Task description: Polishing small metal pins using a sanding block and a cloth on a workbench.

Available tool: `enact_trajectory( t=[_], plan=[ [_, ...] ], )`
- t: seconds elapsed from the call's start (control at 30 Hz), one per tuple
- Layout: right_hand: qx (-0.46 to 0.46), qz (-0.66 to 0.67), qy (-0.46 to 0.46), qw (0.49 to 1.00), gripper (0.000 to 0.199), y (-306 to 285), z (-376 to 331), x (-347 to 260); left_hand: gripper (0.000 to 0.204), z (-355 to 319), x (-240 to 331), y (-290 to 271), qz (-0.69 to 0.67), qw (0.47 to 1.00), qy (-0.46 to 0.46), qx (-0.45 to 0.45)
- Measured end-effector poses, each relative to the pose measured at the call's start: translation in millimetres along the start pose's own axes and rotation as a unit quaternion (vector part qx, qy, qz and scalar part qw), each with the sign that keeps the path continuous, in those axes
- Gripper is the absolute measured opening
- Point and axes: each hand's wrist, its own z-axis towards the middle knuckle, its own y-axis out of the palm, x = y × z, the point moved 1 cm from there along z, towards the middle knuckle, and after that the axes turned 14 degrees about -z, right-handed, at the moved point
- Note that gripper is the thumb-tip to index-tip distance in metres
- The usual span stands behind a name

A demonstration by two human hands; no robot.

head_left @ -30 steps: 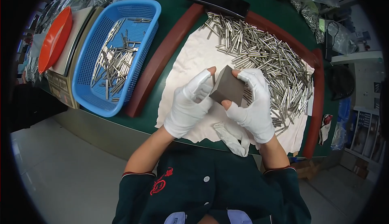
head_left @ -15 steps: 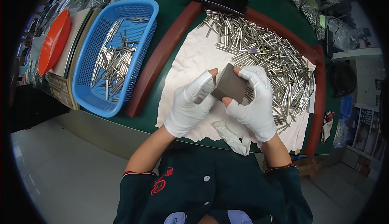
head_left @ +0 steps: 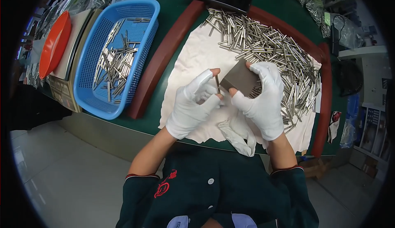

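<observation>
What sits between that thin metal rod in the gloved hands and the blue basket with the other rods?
The left hand pinches the rod over the white cloth. Toward the blue basket on the left lies the reddish-brown tray rim, then a strip of green mat. Nothing taller shows in between.

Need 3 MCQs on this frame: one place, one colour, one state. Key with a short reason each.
1. Where does the blue basket sit?
A. left of the white cloth
B. on the cloth
C. on the floor
2. What colour is the pad the right hand holds?
A. orange
B. grey
C. green
3. How is the thin metal rod at the left hand?
A. lying in the basket
B. pinched in the fingers
C. buried in the rod pile

1 A: the basket stands beyond the cloth's left edge.
2 B: its face shows grey.
3 B: fingertips grip it upright.
</observation>
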Motion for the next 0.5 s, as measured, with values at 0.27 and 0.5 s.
enact_trajectory(
  t=[0.27, 0.5],
  plan=[
    [-0.036, 0.053, 0.071, 0.995, 0.051, -4.8, 1.5, 4.5, 0.066, 7.2, 13.1, 2.3, -0.076, 0.986, -0.142, 0.036],
    [-0.066, 0.078, 0.03, 0.994, 0.056, 0.2, -4.1, -9.2, 0.065, 6.2, 8.1, 3.9, -0.035, 0.992, -0.112, 0.037]
  ],
)
